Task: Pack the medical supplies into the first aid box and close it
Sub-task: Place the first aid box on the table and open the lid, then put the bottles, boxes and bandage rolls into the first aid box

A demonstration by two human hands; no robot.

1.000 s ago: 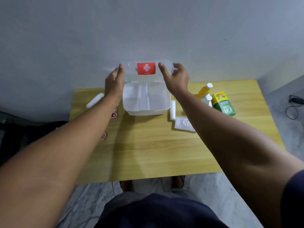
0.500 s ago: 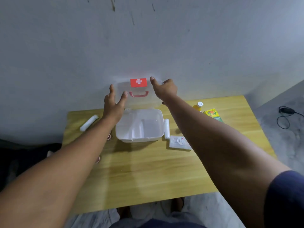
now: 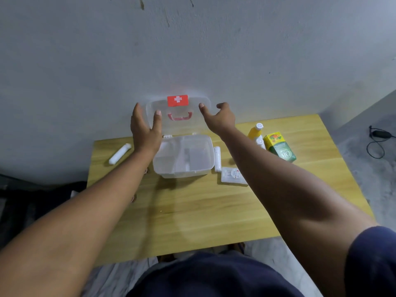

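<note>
Wooden table [image 3: 192, 211] keeps every supply beside the box, so either hand can feed it. Nearest lies one flat white packet [image 3: 232, 176]. Beyond it the clear first aid box [image 3: 182, 173] sits open, seemingly unfilled, with one bandage roll [image 3: 217, 158] just beside its right wall and a second roll [image 3: 120, 153] well off left. One yellow bottle [image 3: 255, 131], one small white bottle [image 3: 260, 143] and one green carton [image 3: 280, 147] cluster at the right. Farthest, the left hand [image 3: 145, 129] and right hand [image 3: 218, 118] hover with fingers apart, gripping nothing, flanking the lid [image 3: 177, 112], which is propped upright against the wall [image 3: 192, 50], probably to clear the opening.

One box [image 3: 182, 173], two white rolls [image 3: 120, 153] [image 3: 217, 158], two bottles [image 3: 255, 131] [image 3: 260, 143], one carton [image 3: 280, 147], one packet [image 3: 233, 176].
</note>
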